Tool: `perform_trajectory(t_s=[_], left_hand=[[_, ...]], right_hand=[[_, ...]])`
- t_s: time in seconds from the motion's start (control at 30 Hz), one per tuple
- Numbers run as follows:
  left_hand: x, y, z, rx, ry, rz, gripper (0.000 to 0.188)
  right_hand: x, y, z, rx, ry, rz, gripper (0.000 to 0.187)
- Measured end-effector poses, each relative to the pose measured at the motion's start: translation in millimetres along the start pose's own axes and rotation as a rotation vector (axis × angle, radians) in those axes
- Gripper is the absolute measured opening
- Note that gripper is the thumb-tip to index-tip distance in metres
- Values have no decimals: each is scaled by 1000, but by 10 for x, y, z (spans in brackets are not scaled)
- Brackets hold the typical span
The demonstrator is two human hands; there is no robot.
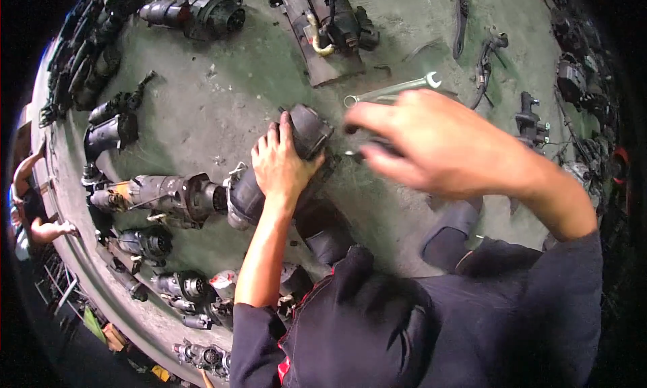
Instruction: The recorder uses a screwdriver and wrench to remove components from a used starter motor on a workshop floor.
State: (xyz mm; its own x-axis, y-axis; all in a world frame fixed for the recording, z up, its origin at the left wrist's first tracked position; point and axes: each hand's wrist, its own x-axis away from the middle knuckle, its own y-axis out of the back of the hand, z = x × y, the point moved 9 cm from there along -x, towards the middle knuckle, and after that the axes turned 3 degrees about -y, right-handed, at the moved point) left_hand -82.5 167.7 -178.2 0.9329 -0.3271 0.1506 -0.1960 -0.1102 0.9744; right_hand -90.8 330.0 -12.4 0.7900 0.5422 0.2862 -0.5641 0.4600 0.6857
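Observation:
Under my left hand (278,164) is a dark cylindrical starter motor (247,194), which lies tilted on the floor in front of me. The fingers and thumb straddle its body just below the black end cap (310,128). To the right of that end, my right hand (438,142) is closed and slightly smeared by motion. A dark-handled tool (385,145) shows between its fingers, with a small shiny tip toward the motor; its kind is unclear. Just beyond that hand a silver combination wrench (394,90) rests on the floor, partly covered by the hand.
More starter motors (195,16) lie about, one large unit (323,31) straight ahead and another (162,196) at left. Dark parts are piled along both sides. A cable piece (484,68) sits at far right. My shoe (451,226) stands nearby. Another person's arm (54,231) shows at far left.

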Motion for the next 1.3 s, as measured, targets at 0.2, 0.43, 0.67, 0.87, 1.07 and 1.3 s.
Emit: perform_trajectory(t_s=[0.2,0.43,0.67,0.87,1.07,1.3], left_hand=[[-101,-106,31,101,-30,50,104],[-171,-27,173,168,-54,128,102],[-140,-109,151,149,-34,128,101],[-151,-94,150,165,-45,114,101],[-184,-133,175,173,-6,214,103],[-209,-105,185,198,-31,207,103]], right_hand=[[1409,-1463,-1782,-53,-688,533,48],[1609,-2144,-1469,-399,-736,-47,42],[1430,-2640,-1437,-631,-783,-131,42],[1392,-2912,-1481,-737,-761,-187,44],[1342,-2925,-1488,-762,-779,-177,44],[1333,-2898,-1488,-783,-749,-201,41]])
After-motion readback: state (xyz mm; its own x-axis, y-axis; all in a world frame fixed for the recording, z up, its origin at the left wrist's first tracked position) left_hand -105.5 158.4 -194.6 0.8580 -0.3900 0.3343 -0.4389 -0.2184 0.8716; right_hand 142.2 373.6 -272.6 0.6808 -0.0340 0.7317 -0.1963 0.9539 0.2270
